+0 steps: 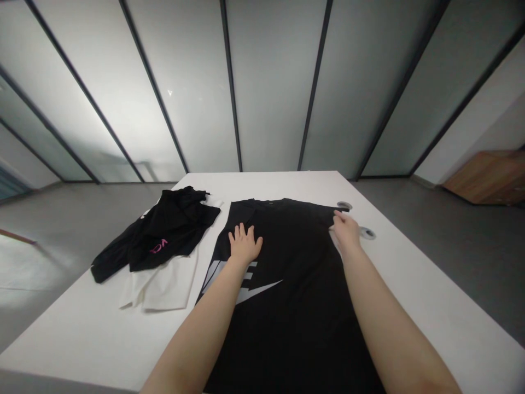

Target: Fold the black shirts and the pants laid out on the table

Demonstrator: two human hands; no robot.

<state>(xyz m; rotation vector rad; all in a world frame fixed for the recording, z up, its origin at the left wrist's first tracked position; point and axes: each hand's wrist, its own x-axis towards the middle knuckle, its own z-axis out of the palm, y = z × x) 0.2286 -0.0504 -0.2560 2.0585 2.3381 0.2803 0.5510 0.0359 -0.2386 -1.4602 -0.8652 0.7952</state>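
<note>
A black T-shirt (299,312) with a large white swoosh-style print (241,287) lies spread flat on a white table (82,339), its collar at the far end. My left hand (245,244) rests palm down on the shirt's chest, fingers spread, just above the print. At the shirt's far right edge, my right hand (346,231) pinches the black fabric between its fingers. The edge there looks lifted or folded slightly, though the fingers hide the exact fold.
To the left, a crumpled black garment (172,235) with pink lettering lies on a white cloth (162,287). Two small grey discs (344,205) sit beyond my right hand. A wooden cabinet (488,178) stands at far right, and frosted glass panels (270,93) run behind the table.
</note>
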